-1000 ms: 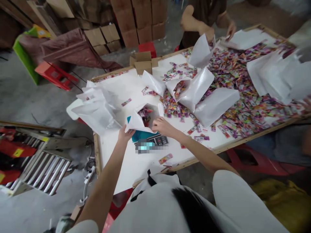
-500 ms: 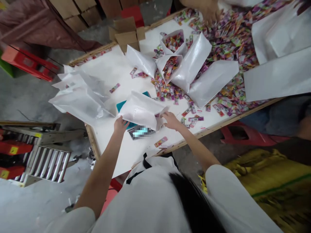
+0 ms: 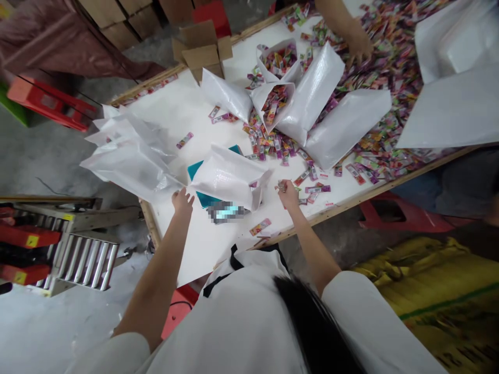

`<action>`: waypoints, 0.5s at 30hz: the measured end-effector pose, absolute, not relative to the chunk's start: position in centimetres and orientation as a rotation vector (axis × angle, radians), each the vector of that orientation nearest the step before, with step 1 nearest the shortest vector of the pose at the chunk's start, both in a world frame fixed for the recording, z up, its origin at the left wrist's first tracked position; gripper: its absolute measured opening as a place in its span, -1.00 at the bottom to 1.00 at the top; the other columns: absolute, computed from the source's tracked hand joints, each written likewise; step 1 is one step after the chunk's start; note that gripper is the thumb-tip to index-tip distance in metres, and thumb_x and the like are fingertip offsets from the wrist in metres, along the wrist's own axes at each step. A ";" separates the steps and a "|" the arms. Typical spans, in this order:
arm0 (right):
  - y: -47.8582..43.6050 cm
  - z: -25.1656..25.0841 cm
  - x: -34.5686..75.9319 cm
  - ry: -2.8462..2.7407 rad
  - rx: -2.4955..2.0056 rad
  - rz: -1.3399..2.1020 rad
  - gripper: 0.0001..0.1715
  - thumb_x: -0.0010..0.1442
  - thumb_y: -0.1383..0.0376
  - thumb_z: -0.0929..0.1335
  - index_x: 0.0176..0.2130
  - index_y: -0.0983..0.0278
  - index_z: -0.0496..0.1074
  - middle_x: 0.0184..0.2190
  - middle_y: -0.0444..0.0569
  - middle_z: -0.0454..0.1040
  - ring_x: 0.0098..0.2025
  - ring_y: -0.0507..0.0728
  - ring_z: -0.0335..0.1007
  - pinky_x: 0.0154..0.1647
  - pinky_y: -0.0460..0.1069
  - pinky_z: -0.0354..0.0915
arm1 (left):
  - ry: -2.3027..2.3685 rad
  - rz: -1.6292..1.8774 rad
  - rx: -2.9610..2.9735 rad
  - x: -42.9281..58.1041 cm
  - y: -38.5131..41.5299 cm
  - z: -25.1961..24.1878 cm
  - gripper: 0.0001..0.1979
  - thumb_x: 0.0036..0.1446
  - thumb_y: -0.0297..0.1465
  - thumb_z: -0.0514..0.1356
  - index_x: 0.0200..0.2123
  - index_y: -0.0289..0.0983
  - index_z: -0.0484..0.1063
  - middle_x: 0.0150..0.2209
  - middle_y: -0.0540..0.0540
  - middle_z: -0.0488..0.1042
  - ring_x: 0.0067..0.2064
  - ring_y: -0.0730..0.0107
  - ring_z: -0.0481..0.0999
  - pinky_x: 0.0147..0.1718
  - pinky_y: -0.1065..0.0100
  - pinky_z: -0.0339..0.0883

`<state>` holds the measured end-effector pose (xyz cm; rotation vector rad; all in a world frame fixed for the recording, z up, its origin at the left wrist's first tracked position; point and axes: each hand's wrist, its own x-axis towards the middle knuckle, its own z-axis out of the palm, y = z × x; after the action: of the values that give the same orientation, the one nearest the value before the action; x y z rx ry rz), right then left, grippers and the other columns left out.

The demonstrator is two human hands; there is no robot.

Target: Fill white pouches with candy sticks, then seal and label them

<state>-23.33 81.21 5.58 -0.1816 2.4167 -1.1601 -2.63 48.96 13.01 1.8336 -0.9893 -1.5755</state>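
A white plastic bag lies on a teal-topped scale with a lit, blurred display. Some colourful sachets show at the bag's right-hand mouth. Left of the bag, my left hand is apart from it, fingers spread and holding nothing. My right hand is off the bag's right end, its fingers curled together around something small and greyish that I cannot make out. Loose sachets lie just right of that hand, and a single sachet lies below the bag.
White bags are bunched at the table's left. Bags filled with sachets stand beyond the scale, before a large sachet heap. Another person's hand reaches into it. An open carton stands at the far edge.
Both my hands have let go of the bag on the scale and moved outward, left and right. The other person's hand has moved right and down over the heap.
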 end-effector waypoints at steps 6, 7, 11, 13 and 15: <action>81.0 4.8 -22.9 2.476 -0.234 -1.210 -0.66 0.19 0.20 0.33 -0.05 0.28 0.42 -0.11 0.12 0.58 -0.10 0.23 0.52 0.05 0.17 0.42 | -1.045 -1.480 1.814 -2.3 48.4 12.2 -0.78 0.20 -0.40 0.24 -0.11 -0.11 0.29 -0.08 -0.04 0.37 -0.03 0.38 0.46 -0.01 0.27 0.47; 80.6 4.8 -22.5 2.467 -0.294 -1.218 -0.67 0.19 0.21 0.34 -0.05 0.27 0.43 -0.11 0.11 0.58 -0.10 0.24 0.51 0.05 0.18 0.43 | -1.064 -1.459 1.803 -2.3 48.3 12.1 -0.74 0.19 -0.41 0.25 -0.08 -0.10 0.29 -0.09 -0.04 0.37 -0.04 0.39 0.46 -0.02 0.27 0.47; 77.3 5.1 -21.1 2.363 -0.633 -1.226 -0.43 0.08 0.32 0.42 0.11 0.26 0.43 0.11 0.18 0.49 0.11 0.31 0.45 0.18 0.21 0.40 | -1.138 -1.400 1.743 -2.2 48.1 11.7 -0.63 0.15 -0.47 0.25 0.00 -0.11 0.27 -0.06 -0.05 0.36 -0.04 0.42 0.45 -0.02 0.30 0.46; 74.7 5.2 -20.9 2.327 -0.770 -1.205 -0.28 0.04 0.36 0.44 0.20 0.28 0.38 0.22 0.21 0.41 0.26 0.35 0.33 0.31 0.23 0.31 | -1.181 -1.388 1.706 -2.2 48.1 11.4 -0.62 0.14 -0.47 0.25 0.00 -0.12 0.28 -0.05 -0.06 0.35 -0.03 0.42 0.45 -0.02 0.30 0.46; 72.3 5.1 -21.1 2.298 -0.820 -1.193 -0.28 0.05 0.37 0.43 0.22 0.28 0.39 0.21 0.16 0.45 0.33 0.36 0.25 0.40 0.23 0.21 | -1.210 -1.386 1.676 -2.1 48.0 11.3 -0.63 0.12 -0.46 0.25 -0.01 -0.11 0.29 -0.05 -0.06 0.35 -0.02 0.41 0.45 -0.02 0.28 0.47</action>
<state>-21.14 72.27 5.14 -0.8200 2.2984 -1.1930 -2.07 48.03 11.28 1.6759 -1.2103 -1.3864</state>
